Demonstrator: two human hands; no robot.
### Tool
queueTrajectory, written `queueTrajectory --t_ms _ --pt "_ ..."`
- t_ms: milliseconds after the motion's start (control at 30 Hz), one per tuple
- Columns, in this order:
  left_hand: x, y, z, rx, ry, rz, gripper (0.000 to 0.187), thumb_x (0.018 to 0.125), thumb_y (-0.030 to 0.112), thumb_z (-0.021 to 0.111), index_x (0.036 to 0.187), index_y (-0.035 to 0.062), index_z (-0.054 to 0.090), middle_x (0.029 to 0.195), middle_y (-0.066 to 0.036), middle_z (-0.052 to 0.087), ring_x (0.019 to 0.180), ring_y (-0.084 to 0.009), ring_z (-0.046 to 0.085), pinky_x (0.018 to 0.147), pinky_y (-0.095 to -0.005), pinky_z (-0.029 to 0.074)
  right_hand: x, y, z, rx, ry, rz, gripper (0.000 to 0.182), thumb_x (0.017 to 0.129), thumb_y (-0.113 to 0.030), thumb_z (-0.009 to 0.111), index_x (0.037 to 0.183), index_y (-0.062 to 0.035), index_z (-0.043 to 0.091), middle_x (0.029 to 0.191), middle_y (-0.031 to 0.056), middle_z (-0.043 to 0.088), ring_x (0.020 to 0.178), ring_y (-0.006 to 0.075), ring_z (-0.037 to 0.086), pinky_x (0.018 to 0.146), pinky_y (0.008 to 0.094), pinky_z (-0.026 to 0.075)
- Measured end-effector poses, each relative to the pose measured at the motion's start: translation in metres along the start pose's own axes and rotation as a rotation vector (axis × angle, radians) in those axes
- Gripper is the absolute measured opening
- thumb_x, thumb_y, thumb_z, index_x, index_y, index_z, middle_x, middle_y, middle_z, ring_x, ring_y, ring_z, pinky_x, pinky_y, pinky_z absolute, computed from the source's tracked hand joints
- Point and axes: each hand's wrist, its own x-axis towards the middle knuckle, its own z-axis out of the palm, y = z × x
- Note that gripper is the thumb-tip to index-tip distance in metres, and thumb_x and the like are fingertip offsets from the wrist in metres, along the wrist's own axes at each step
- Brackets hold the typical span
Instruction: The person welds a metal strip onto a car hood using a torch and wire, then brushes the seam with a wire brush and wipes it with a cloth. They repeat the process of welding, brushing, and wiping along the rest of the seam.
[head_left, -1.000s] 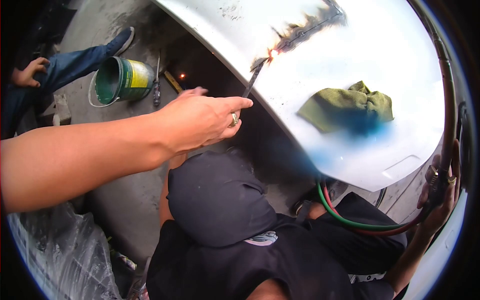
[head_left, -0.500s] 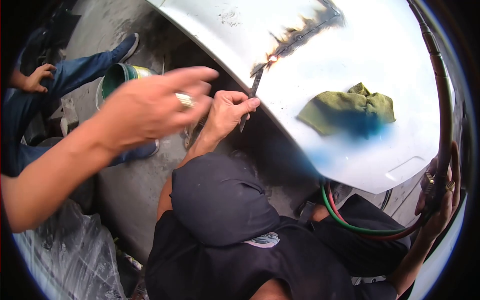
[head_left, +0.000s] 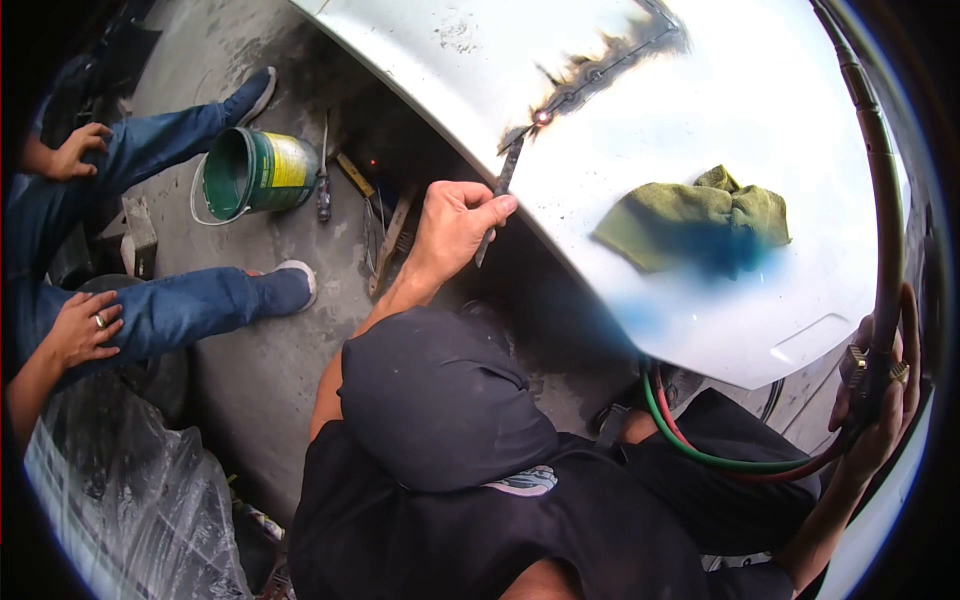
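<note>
My left hand (head_left: pixel 458 225) pinches a dark flat metal strip (head_left: pixel 511 168) between thumb and fingers. Its far end reaches a scorched seam (head_left: pixel 597 75) on a white metal panel (head_left: pixel 740 110), beside a small glowing spot (head_left: pixel 541 118). At the far right, my right hand (head_left: pixel 882 405) is wrapped around the handle of a gas torch (head_left: pixel 884 200). The torch's long tube runs up and out of view, so its tip is hidden. Green and red hoses (head_left: pixel 735 462) curve from the handle. On the panel lies a crumpled olive cloth (head_left: pixel 690 215).
A co-worker in jeans sits at left, one hand (head_left: pixel 88 328) resting on a leg. A green bucket (head_left: pixel 235 175) lies tipped near a screwdriver (head_left: pixel 324 190) on the floor. Clear plastic sheeting (head_left: pixel 140 500) is at lower left. Dark rounded fabric (head_left: pixel 440 400) sits below my left hand.
The co-worker's ringed hand, which was stretched out pointing towards the panel, has drawn back left onto the leg. The glow at the seam looks smaller. My hands have barely moved.
</note>
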Motion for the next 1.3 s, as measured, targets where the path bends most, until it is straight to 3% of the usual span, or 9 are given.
queueTrajectory --t_ms 433,833,900,1033,1100,1133,1167,1267,1300 --pt "0.0 -0.004 -0.004 -0.073 -0.058 -0.007 0.031 0.092 0.022 0.078 0.072 -0.0007 0.072 0.059 -0.001 0.063 0.052 -0.0046 0.054 0.049 -0.0237 0.04 0.006 -0.009 0.02 -0.107 0.098 -0.064 0.091 0.094 -0.057 0.061 0.158 0.0008 0.034 0.106 0.0149 0.065 0.071 0.0126 0.069 0.062 0.0217 0.061" --pt "0.003 -0.01 -0.015 -0.275 -0.166 -0.162 0.027 0.094 0.025 0.08 0.085 0.0 0.075 0.062 -0.002 0.065 0.042 -0.0022 0.048 0.039 -0.0186 0.033 0.006 -0.003 0.004 -0.092 0.044 0.033 0.085 0.095 -0.056 0.058 0.155 0.0018 0.041 0.119 0.0217 0.068 0.085 0.0206 0.075 0.068 0.0282 0.065" --pt "0.003 -0.013 -0.026 -0.628 -0.309 -0.226 0.024 0.096 0.022 0.078 0.093 -0.002 0.075 0.063 -0.002 0.065 0.041 -0.0029 0.048 0.038 -0.0186 0.036 0.006 -0.002 0.006 -0.097 0.089 0.012 0.087 0.095 -0.056 0.058 0.157 0.0016 0.037 0.118 0.0218 0.068 0.083 0.0196 0.074 0.066 0.0263 0.064" --pt "-0.013 -0.019 -0.051 -0.815 -0.515 -0.179 0.025 0.095 0.021 0.078 0.096 -0.0034 0.073 0.064 -0.003 0.065 0.042 -0.0057 0.049 0.038 -0.0198 0.037 0.005 -0.003 -0.001 -0.106 0.061 0.01 0.086 0.097 -0.053 0.057 0.158 0.0029 0.035 0.121 0.0222 0.067 0.084 0.0183 0.074 0.061 0.0227 0.062" --pt "-0.022 -0.029 -0.059 -0.74 -0.48 -0.194 0.022 0.095 0.018 0.077 0.094 -0.0034 0.074 0.064 -0.006 0.065 0.042 -0.0077 0.05 0.039 -0.0211 0.038 0.012 -0.013 -0.001 -0.044 -0.05 0.026 0.082 0.1 -0.048 0.056 0.158 0.0044 0.033 0.121 0.0212 0.066 0.082 0.0142 0.071 0.051 0.0191 0.055" --pt "-0.025 -0.041 -0.057 -0.45 -0.426 -0.265 0.02 0.095 0.017 0.076 0.094 -0.0027 0.074 0.064 -0.007 0.066 0.043 -0.0086 0.052 0.04 -0.0231 0.038 0.007 0.003 0.007 -0.067 0.167 -0.014 0.078 0.103 -0.043 0.053 0.16 0.0051 0.029 0.119 0.0193 0.064 0.075 0.01 0.067 0.042 0.0178 0.047" --pt "-0.033 -0.056 -0.054 -0.163 -0.364 -0.347 0.018 0.096 0.016 0.074 0.093 -0.0021 0.074 0.065 -0.007 0.066 0.044 -0.0094 0.053 0.04 -0.0252 0.039 0.013 -0.005 0.013 -0.022 0.149 0.036 0.076 0.104 -0.039 0.052 0.161 0.0042 0.026 0.117 0.0176 0.064 0.069 0.0081 0.061 0.039 0.0176 0.042" --pt "-0.046 -0.122 -0.022 0.066 -0.13 -0.392 0.017 0.093 0.016 0.073 0.091 -0.0007 0.075 0.069 -0.01 0.068 0.056 -0.0187 0.06 0.051 -0.0324 0.046 0.016 0.001 0.013 0.016 0.207 0.051 0.06 0.109 -0.038 0.047 0.153 0.0022 0.045 0.108 0.0126 0.068 0.049 0.0054 0.05 0.039 0.0181 0.037" --pt "-0.046 -0.153 -0.012 0.291 -0.026 -0.172 0.017 0.091 0.017 0.073 0.094 0.0003 0.075 0.072 -0.011 0.067 0.061 -0.0241 0.061 0.058 -0.0375 0.049 0.016 0.002 0.009 0.028 0.192 0.081 0.06 0.109 -0.039 0.046 0.153 0.0024 0.045 0.107 0.0123 0.068 0.049 0.0055 0.05 0.039 0.0181 0.037"
